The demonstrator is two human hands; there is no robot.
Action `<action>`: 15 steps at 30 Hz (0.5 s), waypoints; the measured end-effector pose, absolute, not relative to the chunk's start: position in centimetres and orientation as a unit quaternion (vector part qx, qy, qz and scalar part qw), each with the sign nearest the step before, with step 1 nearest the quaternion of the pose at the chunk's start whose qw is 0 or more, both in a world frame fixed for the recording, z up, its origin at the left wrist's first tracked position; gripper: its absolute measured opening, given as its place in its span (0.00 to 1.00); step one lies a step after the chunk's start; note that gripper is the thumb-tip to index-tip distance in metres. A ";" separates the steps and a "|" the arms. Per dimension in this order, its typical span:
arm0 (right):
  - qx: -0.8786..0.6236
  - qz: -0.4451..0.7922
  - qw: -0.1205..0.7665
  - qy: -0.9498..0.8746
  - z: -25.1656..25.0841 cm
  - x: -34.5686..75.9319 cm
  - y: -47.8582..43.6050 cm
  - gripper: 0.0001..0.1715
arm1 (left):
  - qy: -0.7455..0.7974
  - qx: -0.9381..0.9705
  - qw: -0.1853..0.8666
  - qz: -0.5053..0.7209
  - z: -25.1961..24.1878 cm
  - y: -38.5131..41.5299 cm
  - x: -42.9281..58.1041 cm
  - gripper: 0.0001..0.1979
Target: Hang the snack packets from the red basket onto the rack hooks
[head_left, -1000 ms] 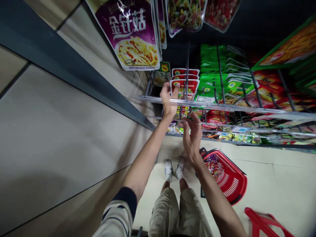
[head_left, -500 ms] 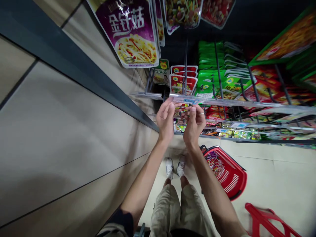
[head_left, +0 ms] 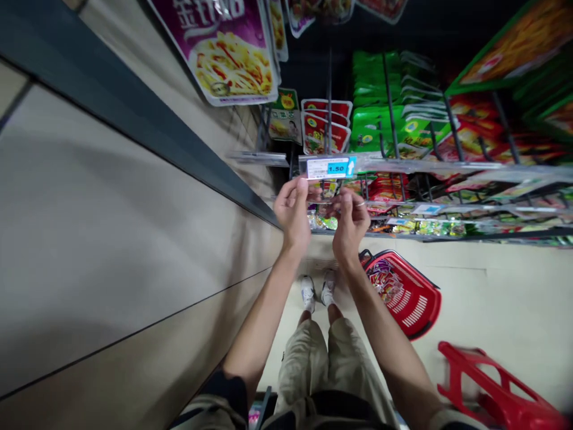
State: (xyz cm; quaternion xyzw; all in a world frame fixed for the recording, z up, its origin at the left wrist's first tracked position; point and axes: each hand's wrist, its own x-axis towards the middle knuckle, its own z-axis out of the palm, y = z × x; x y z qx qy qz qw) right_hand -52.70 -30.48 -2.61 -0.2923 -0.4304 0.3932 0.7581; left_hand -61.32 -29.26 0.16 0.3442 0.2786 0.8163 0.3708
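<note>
Left hand (head_left: 292,210) and right hand (head_left: 351,226) pinch just below a 1.50 price tag (head_left: 329,168).

The tag sits on a clear shelf rail (head_left: 425,164), above snack sachets (head_left: 323,222). Fingertips of both hands are pressed together at the rail's underside; the fingers hide whether they hold anything or touch the tag.

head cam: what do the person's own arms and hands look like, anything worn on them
The left forearm and right forearm are bare, with no gloves. A pale sleeve ends in a dark navy cuff at the left arm, and the right hand wears a thin silver ring.
</note>
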 end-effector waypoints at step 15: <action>-0.732 0.357 0.475 -0.333 -42.6 -18.3 -51.3 0.26 | 0.548 0.302 0.526 0.576 -23.8 -41.7 -55.7 0.13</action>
